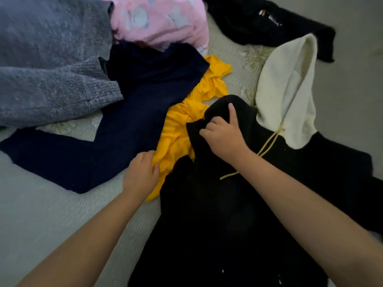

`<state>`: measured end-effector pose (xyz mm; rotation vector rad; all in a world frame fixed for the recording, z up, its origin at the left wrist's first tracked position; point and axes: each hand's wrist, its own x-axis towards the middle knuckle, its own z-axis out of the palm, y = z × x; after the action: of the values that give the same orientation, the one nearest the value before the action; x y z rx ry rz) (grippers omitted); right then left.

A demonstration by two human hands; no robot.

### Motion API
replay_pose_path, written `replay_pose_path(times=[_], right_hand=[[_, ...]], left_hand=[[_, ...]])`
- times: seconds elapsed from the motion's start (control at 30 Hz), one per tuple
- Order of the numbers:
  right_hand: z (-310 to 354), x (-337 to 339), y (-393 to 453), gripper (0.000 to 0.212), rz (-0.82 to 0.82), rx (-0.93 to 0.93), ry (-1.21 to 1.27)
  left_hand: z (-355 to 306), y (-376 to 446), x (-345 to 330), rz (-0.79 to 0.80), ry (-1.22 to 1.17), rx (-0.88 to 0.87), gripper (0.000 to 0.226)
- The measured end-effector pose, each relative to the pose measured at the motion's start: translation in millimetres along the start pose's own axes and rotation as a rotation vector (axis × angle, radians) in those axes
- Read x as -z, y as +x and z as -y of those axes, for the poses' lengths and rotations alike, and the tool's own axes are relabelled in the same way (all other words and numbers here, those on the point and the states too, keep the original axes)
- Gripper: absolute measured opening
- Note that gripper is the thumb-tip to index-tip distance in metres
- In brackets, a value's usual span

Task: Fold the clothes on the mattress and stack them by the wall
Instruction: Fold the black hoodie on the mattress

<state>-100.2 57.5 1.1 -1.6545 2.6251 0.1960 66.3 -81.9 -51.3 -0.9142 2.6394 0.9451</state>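
The yellow garment [182,129] lies partly under the navy sweater [132,125] and the black hoodie [217,214], so its shape cannot be told. The left hand [142,174] hides its own fingertips in the yellow cloth. The hoodie runs off the bottom edge. The grey knit sweater [51,65] is cut off at the left and top edges, the pink garment [159,19] at the top. The small print on the far black garment [269,21] is too blurred to read.

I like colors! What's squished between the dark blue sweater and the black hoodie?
The head view shows crumpled yellow clothing between the navy sweater and black hoodie.
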Motion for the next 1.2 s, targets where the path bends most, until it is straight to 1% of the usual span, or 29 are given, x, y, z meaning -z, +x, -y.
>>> replay_pose_path(times=[0.03,0.07,0.1,0.13,0.2,0.3,0.43,0.5,0.57,0.6,0.63,0.67,0.73,0.77,0.8,0.87,0.97,1.03,1.2], right_hand=[[-9,4,-17,0.012,-0.146,-0.077,0.009],[-17,7,-36,0.01,-0.254,-0.171,0.034],[-25,9,-58,0.01,-0.296,-0.261,0.078],[-32,10,-82,0.012,-0.305,-0.348,0.124],[-43,11,-135,0.015,-0.272,-0.545,0.207],[-50,6,-215,0.017,-0.169,-0.864,0.29],[-46,-12,-304,0.024,0.027,-1.252,0.388],[-40,-19,-334,0.027,0.149,-1.368,0.462],[-33,-25,-354,0.032,0.26,-1.355,0.491],[-28,-27,-360,0.038,0.271,-1.323,0.5],[-24,-27,-363,0.046,0.253,-1.265,0.501],[-18,-28,-365,0.057,0.183,-1.18,0.478],[-4,-31,-359,0.075,0.025,-1.011,0.36],[2,-31,-350,0.08,-0.019,-0.95,0.311],[4,-31,-341,0.08,-0.052,-0.917,0.288],[-2,-32,-324,0.066,-0.175,-0.943,0.258],[-23,-29,-312,0.034,-0.412,-0.983,0.301],[-32,-21,-307,0.019,-0.5,-0.956,0.35],[-45,7,-283,0.017,-0.606,-0.897,0.446]], left_hand=[[-9,3,-3,0.012,-0.029,-0.025,0.041],[-20,5,-7,0.023,-0.049,-0.067,0.044],[-33,7,-11,0.041,-0.056,-0.127,0.049],[-48,9,-17,0.065,-0.052,-0.196,0.052],[-81,11,-31,0.121,-0.013,-0.329,0.057],[-130,7,-56,0.187,0.063,-0.456,0.059],[-182,-18,-94,0.296,0.157,-0.66,0.058],[-199,-31,-109,0.341,0.156,-0.709,0.062],[-209,-40,-121,0.442,0.141,-0.744,0.071],[-211,-43,-126,0.505,0.147,-0.768,0.073],[-213,-47,-131,0.549,0.162,-0.794,0.072],[-214,-50,-135,0.553,0.183,-0.807,0.066],[-218,-56,-142,0.466,0.215,-0.77,0.052],[-221,-59,-143,0.411,0.221,-0.746,0.046],[-224,-61,-143,0.369,0.223,-0.74,0.041],[-232,-61,-137,0.326,0.214,-0.77,0.037],[-243,-57,-110,0.261,0.203,-0.834,0.032],[-248,-53,-86,0.183,0.224,-0.884,0.028],[-248,-54,-32,0.011,0.224,-0.866,0.022]])
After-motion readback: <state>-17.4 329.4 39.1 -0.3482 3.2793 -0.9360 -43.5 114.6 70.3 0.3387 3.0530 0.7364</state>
